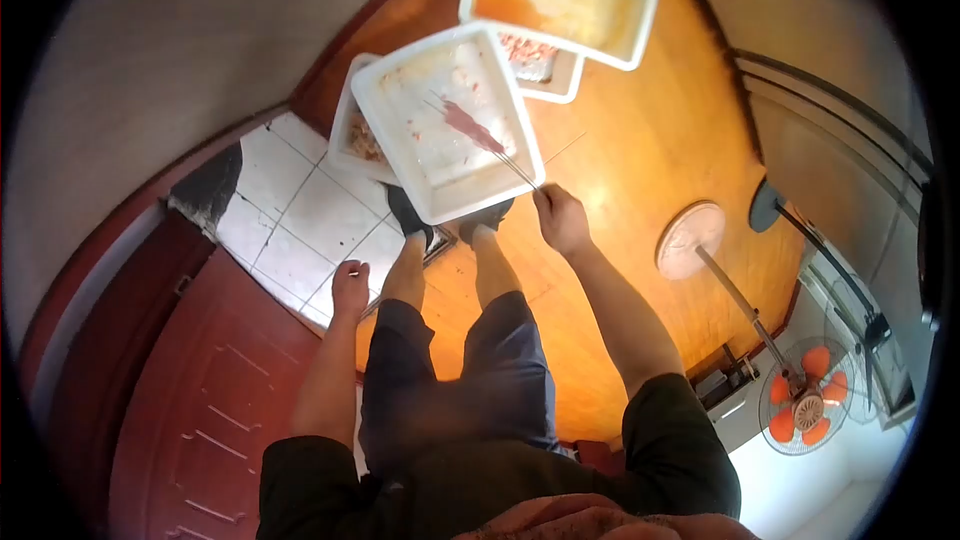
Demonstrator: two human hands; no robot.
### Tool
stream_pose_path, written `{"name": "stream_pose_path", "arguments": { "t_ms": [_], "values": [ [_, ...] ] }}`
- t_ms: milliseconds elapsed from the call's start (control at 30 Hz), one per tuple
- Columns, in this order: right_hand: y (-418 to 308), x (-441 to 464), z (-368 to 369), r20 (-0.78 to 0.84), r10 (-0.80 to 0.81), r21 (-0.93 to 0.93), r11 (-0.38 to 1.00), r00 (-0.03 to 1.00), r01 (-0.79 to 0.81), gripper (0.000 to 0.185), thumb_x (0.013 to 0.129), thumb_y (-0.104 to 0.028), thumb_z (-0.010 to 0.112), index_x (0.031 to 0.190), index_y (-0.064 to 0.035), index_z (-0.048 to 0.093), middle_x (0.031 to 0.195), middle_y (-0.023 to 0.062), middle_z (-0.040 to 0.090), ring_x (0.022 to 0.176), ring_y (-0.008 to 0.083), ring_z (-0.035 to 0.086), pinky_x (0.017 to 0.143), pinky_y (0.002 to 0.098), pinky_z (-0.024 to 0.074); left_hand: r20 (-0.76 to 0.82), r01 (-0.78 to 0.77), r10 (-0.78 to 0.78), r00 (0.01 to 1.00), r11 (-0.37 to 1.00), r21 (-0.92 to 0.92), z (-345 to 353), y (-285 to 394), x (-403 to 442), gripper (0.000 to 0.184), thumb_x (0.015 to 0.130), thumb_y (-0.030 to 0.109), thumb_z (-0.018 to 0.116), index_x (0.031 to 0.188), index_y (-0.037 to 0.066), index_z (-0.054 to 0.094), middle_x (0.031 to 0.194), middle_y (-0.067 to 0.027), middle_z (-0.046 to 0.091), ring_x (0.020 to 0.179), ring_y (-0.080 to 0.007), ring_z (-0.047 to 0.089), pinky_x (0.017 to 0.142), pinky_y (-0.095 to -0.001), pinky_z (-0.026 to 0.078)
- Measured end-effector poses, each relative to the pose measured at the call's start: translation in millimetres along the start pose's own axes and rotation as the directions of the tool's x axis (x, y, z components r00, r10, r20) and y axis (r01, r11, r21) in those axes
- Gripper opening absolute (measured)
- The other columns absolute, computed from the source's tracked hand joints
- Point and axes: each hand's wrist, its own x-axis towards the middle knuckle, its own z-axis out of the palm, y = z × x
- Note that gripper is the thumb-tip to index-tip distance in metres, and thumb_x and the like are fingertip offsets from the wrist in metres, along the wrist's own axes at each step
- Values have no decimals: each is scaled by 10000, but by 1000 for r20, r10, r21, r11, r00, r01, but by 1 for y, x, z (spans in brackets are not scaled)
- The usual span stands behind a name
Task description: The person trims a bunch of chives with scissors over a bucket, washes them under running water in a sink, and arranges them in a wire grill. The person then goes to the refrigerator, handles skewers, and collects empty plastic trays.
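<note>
My right hand (565, 220) is closed around the ends of a few thin skewers. Dark pink meat (468, 125) is threaded on their far part, which lies over a white plastic bin (440, 212). Small reddish scraps and wet smears mark the floor of that bin. My left hand (350, 290) hangs beside my knee with its fingers curled. A small pale bit shows at its fingertips, too small to name.
Behind stands a white bin (640, 25) with orange liquid. Partly covered are a bin (570, 90) of reddish pieces and another (340, 90) of brownish bits. A round-based stand (690, 240) and orange-bladed fan (806, 405) are right; a red door (200, 420) is left.
</note>
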Motion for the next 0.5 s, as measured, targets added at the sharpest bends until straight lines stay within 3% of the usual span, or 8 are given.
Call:
{"name": "stream_pose_path", "arguments": {
  "t_ms": [33, 100, 167, 233, 367, 433, 500],
  "values": [
    [-8, -26, -28, -16, 53, 46, 998, 998, -53, 216, 924, -230, 532, 878, -30, 600, 776, 207, 628, 742, 392, 612, 653, 441, 490, 7, -5, 5, 1000, 1000, -5, -17, 5, -9, 318, 836, 266, 648, 973, -21, 633, 949, -175, 658, 909, -305, 630, 813, -370, 488],
    [-16, -79, -79, -155, 91, 99, 992, 984, -76, 239, 926, -235, 533, 893, -11, 608, 776, 224, 622, 745, 388, 622, 655, 424, 492, 14, -171, 171, 985, 980, 98, -38, -5, -7, 294, 834, 263, 640, 926, -16, 644, 928, -183, 663, 895, -317, 632, 806, -387, 490],
    [-5, -128, -125, -304, 135, 85, 990, 943, -114, 255, 928, -239, 534, 907, -1, 622, 792, 236, 624, 754, 388, 627, 663, 419, 491, 9, -298, 301, 954, 937, 181, -57, 28, -5, 277, 834, 255, 628, 893, -15, 651, 912, -194, 662, 890, -327, 631, 801, -398, 491],
    [-9, -176, -182, -363, 306, 189, 949, 880, -253, 250, 931, -234, 532, 917, -4, 630, 805, 235, 632, 761, 378, 635, 667, 411, 491, 1, -293, 294, 956, 952, 92, -67, 82, -7, 276, 843, 248, 610, 874, -24, 643, 907, -190, 660, 866, -326, 626, 785, -395, 486],
    [40, -241, -263, -642, 419, 338, 906, 642, -254, 212, 929, -174, 547, 942, 21, 630, 791, 201, 634, 757, 229, 611, 698, 343, 473, 0, -467, 467, 884, 884, -32, -62, 248, -29, 263, 861, 222, 579, 893, -32, 640, 892, -181, 661, 842, -300, 620, 765, -372, 476],
    [82, -251, -296, -744, 419, 441, 893, 521, -88, 232, 934, -211, 537, 895, 2, 621, 712, 231, 592, 645, 304, 594, 604, 405, 455, 5, -589, 592, 806, 803, -92, -50, 364, -80, 266, 868, 217, 573, 917, -36, 639, 874, -176, 657, 832, -274, 621, 757, -359, 473],
    [91, -260, -347, -734, 508, 514, 850, 451, -120, 246, 939, -189, 534, 830, 26, 587, 655, 188, 563, 595, 233, 514, 583, 368, 434, 27, -708, 711, 703, 703, -73, -23, 470, -134, 276, 870, 223, 578, 930, -39, 637, 854, -167, 657, 815, -250, 625, 750, -349, 474]
  ]
}}
